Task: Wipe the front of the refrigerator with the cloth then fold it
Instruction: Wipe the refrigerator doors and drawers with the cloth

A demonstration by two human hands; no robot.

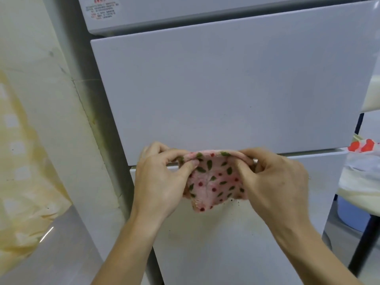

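A small pink cloth [216, 182] with green leaves and red dots hangs between both hands, doubled over along its top edge. My left hand [158, 182] pinches its upper left corner. My right hand [273, 182] grips its upper right edge. The cloth is held in front of the white refrigerator [226, 89], level with the gap between the middle door and the lower door. Small dark specks dot the lower door to the right of the cloth.
A pale tiled wall [67, 120] with a yellowish plastic sheet [22, 182] stands on the left. At the right edge are a table with white bags [364, 173], a black leg [366, 239] and a blue bucket [349, 214] below.
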